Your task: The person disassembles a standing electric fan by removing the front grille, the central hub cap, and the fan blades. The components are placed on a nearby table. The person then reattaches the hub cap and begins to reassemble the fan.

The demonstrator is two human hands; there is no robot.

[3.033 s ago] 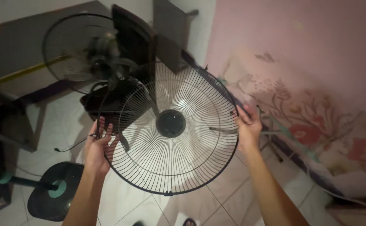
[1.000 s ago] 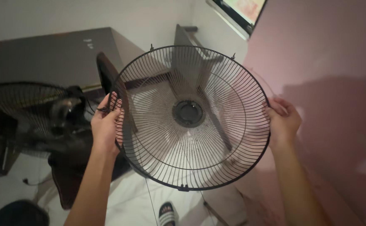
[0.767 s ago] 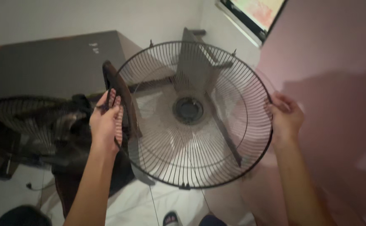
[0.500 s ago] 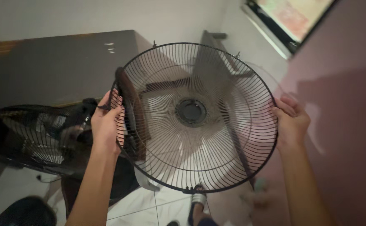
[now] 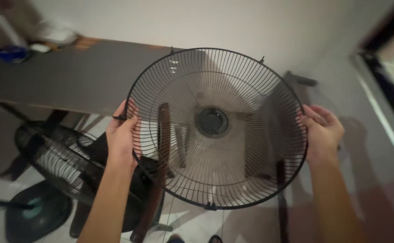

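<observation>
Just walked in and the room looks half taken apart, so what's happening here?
A person holds a round black wire fan grille up in front of them with both bare hands: the left hand grips its left rim, the right hand its right rim. Lower left, the rest of a fan lies tilted by its round base on the tiled floor, beside a grey table.

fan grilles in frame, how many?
2. One round black wire grille is held up at centre by the left hand and right hand. The other grille is on the fan at lower left, partly hidden.
</observation>
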